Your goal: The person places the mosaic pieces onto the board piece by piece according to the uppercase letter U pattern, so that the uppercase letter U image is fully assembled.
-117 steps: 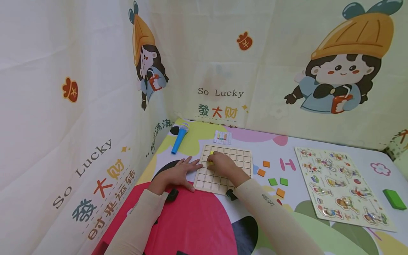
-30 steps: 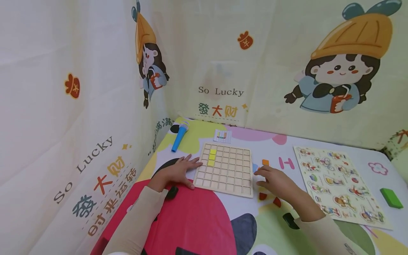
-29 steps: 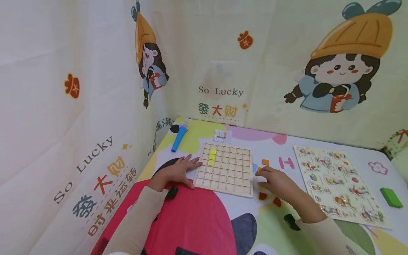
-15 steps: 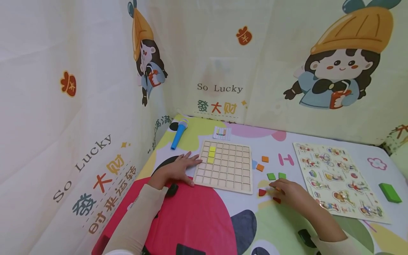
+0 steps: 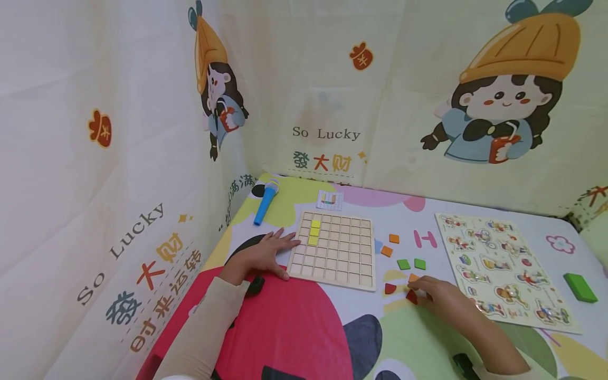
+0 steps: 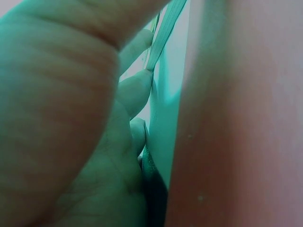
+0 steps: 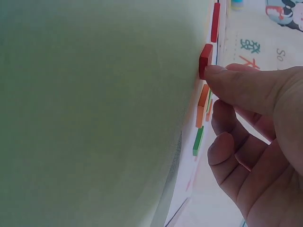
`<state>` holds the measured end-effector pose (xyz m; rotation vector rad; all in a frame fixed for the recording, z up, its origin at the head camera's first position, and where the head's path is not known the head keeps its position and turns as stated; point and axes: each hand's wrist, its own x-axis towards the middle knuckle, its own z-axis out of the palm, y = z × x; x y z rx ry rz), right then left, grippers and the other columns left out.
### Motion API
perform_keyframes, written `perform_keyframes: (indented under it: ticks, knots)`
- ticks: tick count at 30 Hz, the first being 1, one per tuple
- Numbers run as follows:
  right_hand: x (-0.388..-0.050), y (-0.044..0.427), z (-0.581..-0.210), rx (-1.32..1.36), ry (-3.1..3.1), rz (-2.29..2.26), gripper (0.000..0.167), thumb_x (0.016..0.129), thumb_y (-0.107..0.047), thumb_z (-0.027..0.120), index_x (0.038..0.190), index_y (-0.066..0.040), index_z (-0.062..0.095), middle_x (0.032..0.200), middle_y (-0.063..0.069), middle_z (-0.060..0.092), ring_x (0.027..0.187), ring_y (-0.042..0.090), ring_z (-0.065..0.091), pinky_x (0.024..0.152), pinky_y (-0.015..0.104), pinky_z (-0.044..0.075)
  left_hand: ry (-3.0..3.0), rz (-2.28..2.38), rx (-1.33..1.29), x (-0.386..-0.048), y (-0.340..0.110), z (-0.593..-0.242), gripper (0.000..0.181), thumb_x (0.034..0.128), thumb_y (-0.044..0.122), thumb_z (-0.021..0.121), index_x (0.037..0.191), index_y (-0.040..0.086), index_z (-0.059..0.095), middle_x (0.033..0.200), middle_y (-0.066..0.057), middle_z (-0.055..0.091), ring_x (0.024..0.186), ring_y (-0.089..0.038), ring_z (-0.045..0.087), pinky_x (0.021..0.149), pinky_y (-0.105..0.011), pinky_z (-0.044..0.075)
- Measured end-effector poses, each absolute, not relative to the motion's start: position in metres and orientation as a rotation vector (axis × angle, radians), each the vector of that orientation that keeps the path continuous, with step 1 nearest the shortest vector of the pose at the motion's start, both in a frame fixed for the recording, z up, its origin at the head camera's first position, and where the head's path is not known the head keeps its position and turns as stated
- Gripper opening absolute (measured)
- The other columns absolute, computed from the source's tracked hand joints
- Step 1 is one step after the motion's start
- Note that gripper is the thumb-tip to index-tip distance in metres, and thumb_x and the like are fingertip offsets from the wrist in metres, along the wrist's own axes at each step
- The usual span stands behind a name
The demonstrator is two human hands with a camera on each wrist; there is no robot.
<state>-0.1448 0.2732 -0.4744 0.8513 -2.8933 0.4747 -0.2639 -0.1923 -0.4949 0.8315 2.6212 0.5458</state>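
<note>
My left hand (image 5: 262, 255) rests at the left edge of a wooden grid board (image 5: 332, 269), fingers spread and fingertips touching its rim. Three yellow tiles (image 5: 314, 233) fill a short column in the board's upper left. To the right of the board, my right hand (image 5: 444, 301) pinches a small red piece (image 5: 411, 297) at the tabletop. In the right wrist view the thumb lies on that red piece (image 7: 205, 61), and the index finger is mostly hidden behind the thumb. Another red piece (image 5: 390, 288), with a rounded side, lies just left of this hand.
Orange tiles (image 5: 394, 238) and green tiles (image 5: 403, 264) lie between board and right hand. A picture puzzle board (image 5: 508, 269) and a green block (image 5: 580, 287) are farther right. Behind the grid board lie a pattern card (image 5: 330, 200) and a blue toy microphone (image 5: 266, 203).
My right hand has left the yellow tiles on the board, moved right past the loose tiles and come down to the red piece. The left hand stays at the board's edge.
</note>
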Motion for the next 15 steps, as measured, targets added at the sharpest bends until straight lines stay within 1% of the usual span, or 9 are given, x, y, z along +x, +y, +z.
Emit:
perform_keyframes:
  ticks: [4, 9, 11, 15]
  knots:
    - [-0.1428, 0.2732, -0.4761, 0.846, -2.897, 0.467, 0.032, 0.076, 0.004, 0.078, 0.104, -0.012, 0.072, 0.099, -0.004, 0.068, 0.089, 0.018, 0.064, 0.076, 0.037, 0.055, 2.621, 0.553, 0.847, -0.2635, -0.1921, -0.4947, 0.105, 0.0662, 0.052, 0.084, 0.154, 0.033, 0.030, 0.161, 0.006, 0.017, 0.148, -0.025, -0.003, 0.116, -0.048, 0.003]
    - [-0.1410, 0.2721, -0.4761, 0.851, -2.889, 0.465, 0.033, 0.076, 0.006, 0.078, 0.102, -0.013, 0.072, 0.098, -0.005, 0.068, 0.089, 0.018, 0.064, 0.076, 0.037, 0.055, 2.615, 0.574, 0.851, -0.2634, -0.1920, -0.4947, 0.105, 0.0660, 0.051, 0.085, 0.154, 0.031, 0.031, 0.161, 0.005, 0.018, 0.148, -0.026, -0.002, 0.116, -0.050, 0.003]
    - [-0.1411, 0.2716, -0.4761, 0.856, -2.868, 0.465, 0.033, 0.075, 0.007, 0.077, 0.102, -0.012, 0.072, 0.098, -0.004, 0.068, 0.089, 0.018, 0.064, 0.076, 0.037, 0.055, 2.614, 0.571, 0.855, -0.2638, -0.1923, -0.4951, 0.105, 0.0662, 0.051, 0.085, 0.154, 0.032, 0.030, 0.161, 0.006, 0.018, 0.148, -0.025, -0.002, 0.116, -0.049, 0.003]
    - [-0.1435, 0.2689, -0.4774, 0.901, -2.780, 0.483, 0.034, 0.073, 0.009, 0.078, 0.101, -0.010, 0.072, 0.095, -0.004, 0.067, 0.082, 0.013, 0.062, 0.071, 0.033, 0.055, 2.615, 0.570, 0.871, -0.2648, -0.1931, -0.4953, 0.104, 0.0670, 0.053, 0.083, 0.154, 0.031, 0.031, 0.161, 0.006, 0.018, 0.148, -0.024, -0.003, 0.116, -0.048, 0.002]
